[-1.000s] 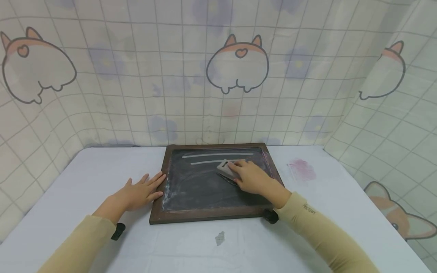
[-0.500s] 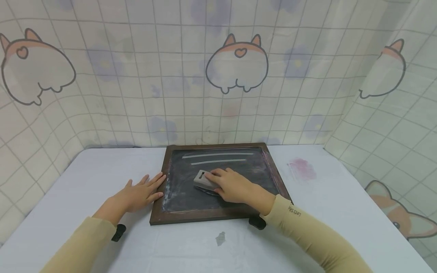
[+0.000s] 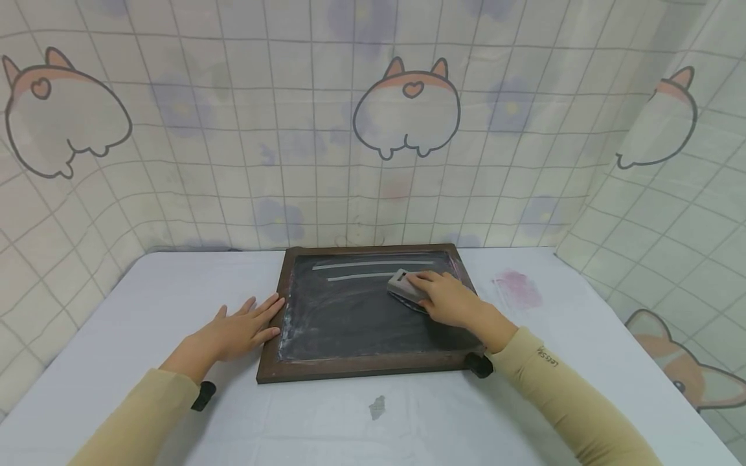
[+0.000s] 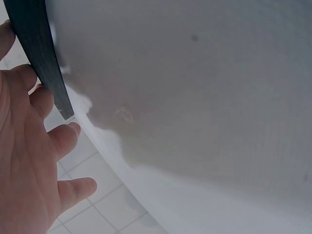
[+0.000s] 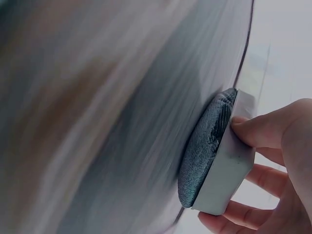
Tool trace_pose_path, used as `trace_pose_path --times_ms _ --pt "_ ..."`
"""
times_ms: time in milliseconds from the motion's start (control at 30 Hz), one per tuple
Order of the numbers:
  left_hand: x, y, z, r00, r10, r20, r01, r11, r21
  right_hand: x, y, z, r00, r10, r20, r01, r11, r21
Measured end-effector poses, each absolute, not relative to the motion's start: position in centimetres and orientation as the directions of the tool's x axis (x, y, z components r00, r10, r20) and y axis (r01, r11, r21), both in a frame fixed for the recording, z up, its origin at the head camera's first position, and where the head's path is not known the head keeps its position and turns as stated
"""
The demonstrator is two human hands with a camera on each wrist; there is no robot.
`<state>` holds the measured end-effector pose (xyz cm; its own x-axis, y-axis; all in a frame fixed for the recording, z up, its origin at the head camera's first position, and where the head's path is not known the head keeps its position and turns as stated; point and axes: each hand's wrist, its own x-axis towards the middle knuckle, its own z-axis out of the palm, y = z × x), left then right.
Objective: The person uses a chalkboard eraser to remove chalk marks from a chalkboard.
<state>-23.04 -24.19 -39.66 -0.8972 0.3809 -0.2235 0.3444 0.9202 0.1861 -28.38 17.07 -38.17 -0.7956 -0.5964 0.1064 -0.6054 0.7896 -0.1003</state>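
A framed blackboard [image 3: 350, 323] lies on the white table. Two pale chalk lines [image 3: 373, 265] run across its upper part, and faint smears show elsewhere. My right hand [image 3: 451, 301] grips a grey chalkboard eraser [image 3: 402, 285] by its hard back, thumb on one side and fingers on the other. In the right wrist view the eraser's dark felt pad [image 5: 202, 151] is against the board. With fingers spread straight, my left hand [image 3: 236, 331] rests at the wooden frame's left side [image 3: 271, 353]. In the left wrist view its fingers lie along the frame's dark edge [image 4: 41, 53].
Behind the table hangs a checked curtain [image 3: 326, 181] with cartoon dog prints, folding round both sides. A pink stain [image 3: 517, 289] marks the tabletop right of the board. A small grey patch [image 3: 377, 407] lies in front of it.
My right hand swept the eraser left and toward me, then back to the right and farther up, ending at the second chalk line's right end. The left hand stayed in place.
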Motion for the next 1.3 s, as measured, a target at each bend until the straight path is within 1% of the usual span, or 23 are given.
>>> trace_pose_path --times_ms 133,233,400,567,700,900,1000,1067,1167,1300 --pt "-23.0 -24.2 -39.7 -0.898 0.38 -0.222 0.344 0.92 0.185 -29.1 19.0 -38.4 -0.822 -0.553 0.137 -0.567 0.818 -0.094" --pt "-23.0 -24.2 -39.7 -0.898 0.38 -0.222 0.343 0.921 0.186 -29.4 19.6 -38.5 -0.821 -0.55 0.153 -0.566 0.819 -0.092" --pt "-23.1 -24.1 -39.6 -0.896 0.381 -0.23 0.343 0.92 0.19 -29.2 19.2 -38.6 -0.812 -0.564 0.148 -0.58 0.809 -0.099" --pt "-23.1 -24.1 -39.5 -0.895 0.378 -0.237 0.339 0.921 0.19 -28.6 17.8 -38.4 -0.8 -0.587 0.127 -0.598 0.797 -0.087" --pt "-23.1 -24.1 -39.5 -0.895 0.378 -0.237 0.341 0.922 0.185 -27.5 15.8 -38.0 -0.77 -0.631 0.096 -0.638 0.765 -0.088" --pt "-23.2 -24.1 -39.7 -0.894 0.376 -0.241 0.34 0.923 0.178 -25.8 13.3 -37.8 -0.676 -0.732 0.086 -0.737 0.67 -0.09" --pt "-23.2 -24.2 -39.8 -0.896 0.373 -0.241 0.339 0.925 0.173 -25.4 12.8 -37.9 -0.653 -0.752 0.09 -0.757 0.649 -0.076" --pt "-23.2 -24.2 -39.8 -0.897 0.372 -0.24 0.338 0.925 0.171 -25.5 12.8 -37.9 -0.653 -0.752 0.093 -0.757 0.649 -0.073" --pt "-23.2 -24.2 -39.7 -0.897 0.373 -0.236 0.34 0.925 0.172 -25.9 13.2 -37.9 -0.673 -0.734 0.093 -0.74 0.667 -0.09" --pt "-22.9 -24.0 -39.5 -0.896 0.377 -0.235 0.341 0.923 0.18 -26.9 14.5 -37.8 -0.715 -0.693 0.095 -0.7 0.709 -0.093"
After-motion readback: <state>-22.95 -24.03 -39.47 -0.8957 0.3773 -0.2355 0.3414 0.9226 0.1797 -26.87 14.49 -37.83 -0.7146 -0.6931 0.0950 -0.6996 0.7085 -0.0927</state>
